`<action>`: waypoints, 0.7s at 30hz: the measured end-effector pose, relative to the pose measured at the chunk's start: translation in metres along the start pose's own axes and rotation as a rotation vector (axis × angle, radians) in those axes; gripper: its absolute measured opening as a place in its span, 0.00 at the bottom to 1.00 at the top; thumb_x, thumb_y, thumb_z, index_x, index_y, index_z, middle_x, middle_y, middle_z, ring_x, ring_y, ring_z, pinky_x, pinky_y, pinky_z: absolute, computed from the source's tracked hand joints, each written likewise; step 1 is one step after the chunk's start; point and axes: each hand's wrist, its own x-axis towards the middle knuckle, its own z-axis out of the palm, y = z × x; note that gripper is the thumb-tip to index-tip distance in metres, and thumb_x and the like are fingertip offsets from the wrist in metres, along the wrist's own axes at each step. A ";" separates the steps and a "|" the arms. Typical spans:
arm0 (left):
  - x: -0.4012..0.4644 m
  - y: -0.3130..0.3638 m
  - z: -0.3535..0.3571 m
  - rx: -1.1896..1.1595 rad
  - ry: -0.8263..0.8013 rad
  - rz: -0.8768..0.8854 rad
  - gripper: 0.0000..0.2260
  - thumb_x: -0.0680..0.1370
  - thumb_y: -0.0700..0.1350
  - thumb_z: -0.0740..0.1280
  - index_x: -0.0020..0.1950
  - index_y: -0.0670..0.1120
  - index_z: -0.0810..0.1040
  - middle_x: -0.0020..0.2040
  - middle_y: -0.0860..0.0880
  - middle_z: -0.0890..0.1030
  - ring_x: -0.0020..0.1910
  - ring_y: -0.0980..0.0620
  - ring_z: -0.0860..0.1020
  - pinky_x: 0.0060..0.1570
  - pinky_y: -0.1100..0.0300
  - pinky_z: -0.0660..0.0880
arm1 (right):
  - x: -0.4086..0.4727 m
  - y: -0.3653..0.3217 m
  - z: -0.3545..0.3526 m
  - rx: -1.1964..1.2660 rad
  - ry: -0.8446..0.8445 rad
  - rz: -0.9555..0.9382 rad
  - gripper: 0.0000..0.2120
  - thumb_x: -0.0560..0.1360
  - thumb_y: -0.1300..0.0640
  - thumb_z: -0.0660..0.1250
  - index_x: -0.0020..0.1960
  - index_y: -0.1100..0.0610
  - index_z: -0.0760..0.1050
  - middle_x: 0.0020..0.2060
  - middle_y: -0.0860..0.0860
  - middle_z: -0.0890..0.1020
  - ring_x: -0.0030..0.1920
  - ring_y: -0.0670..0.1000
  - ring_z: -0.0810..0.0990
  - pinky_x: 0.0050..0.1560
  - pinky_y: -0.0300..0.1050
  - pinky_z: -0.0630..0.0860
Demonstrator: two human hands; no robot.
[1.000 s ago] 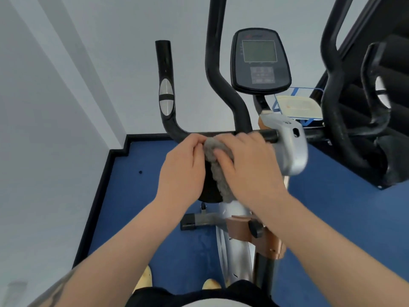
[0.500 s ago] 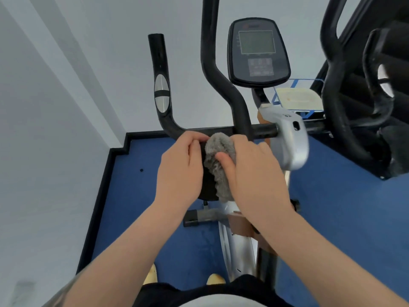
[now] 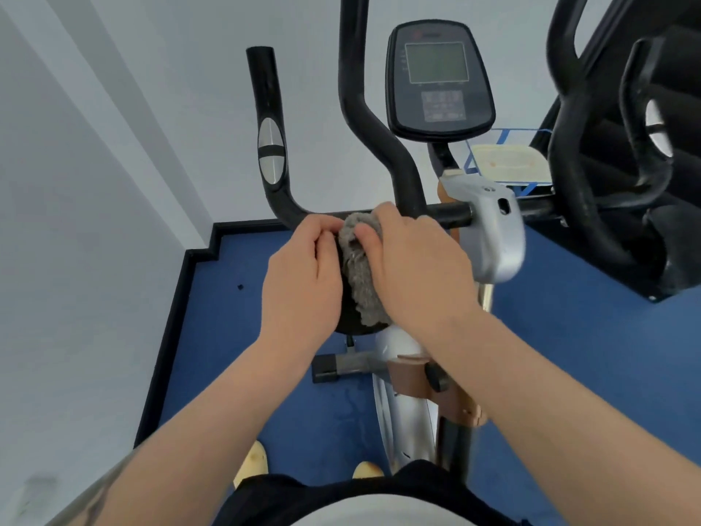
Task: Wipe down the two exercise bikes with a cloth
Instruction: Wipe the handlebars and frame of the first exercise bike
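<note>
Left hand [image 3: 303, 275]: fingers curled over the bar [image 3: 447, 213] at its left bend, holding it, thumb beside the cloth [image 3: 360, 275].
Right hand [image 3: 413, 271]: just right of the left hand, gripping the cloth, thumb pressed on its top fold and fingers wrapped over it onto the bar.
Cloth: grey and fluffy, bunched between the two hands, its top against the bar and its tail hanging down over a dark round part below the hands.
Bike [image 3: 402, 408]: under and ahead of both hands; silver body, brown trim, black bar running right from the hands into a silver clamp [image 3: 489, 237].
Left grip [image 3: 270, 146]: rose above the left hand, black with a silver oval pad.
Console [image 3: 438, 79]: above the right hand; grey screen and a button panel, the print too blurred to read.
Second bike [image 3: 622, 157]: well right of the right hand, black bars and a silver pad.
Tray [image 3: 508, 161]: beyond the clamp, clear with blue edging, a pale flat thing inside it.
Floor [image 3: 227, 317]: blue carpet under the hands, black skirting along the grey wall.
</note>
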 end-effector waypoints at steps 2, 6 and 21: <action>-0.001 0.000 -0.001 0.006 0.008 -0.002 0.12 0.82 0.45 0.55 0.50 0.56 0.77 0.43 0.61 0.80 0.43 0.61 0.77 0.38 0.64 0.72 | -0.003 -0.001 0.002 0.060 0.009 0.008 0.18 0.81 0.41 0.46 0.57 0.52 0.67 0.40 0.47 0.72 0.43 0.49 0.67 0.35 0.44 0.62; -0.005 0.002 -0.003 0.029 -0.013 -0.011 0.12 0.81 0.48 0.54 0.51 0.58 0.77 0.43 0.61 0.81 0.44 0.60 0.78 0.40 0.60 0.75 | -0.020 0.009 -0.005 0.110 0.006 -0.050 0.18 0.79 0.41 0.46 0.56 0.53 0.65 0.37 0.47 0.70 0.41 0.50 0.68 0.30 0.43 0.63; -0.002 0.000 0.000 -0.067 0.014 -0.054 0.12 0.83 0.44 0.56 0.50 0.54 0.78 0.42 0.58 0.80 0.41 0.60 0.77 0.38 0.63 0.73 | 0.003 0.001 -0.007 0.017 -0.066 -0.015 0.15 0.81 0.41 0.48 0.48 0.52 0.59 0.30 0.46 0.62 0.35 0.50 0.65 0.30 0.47 0.57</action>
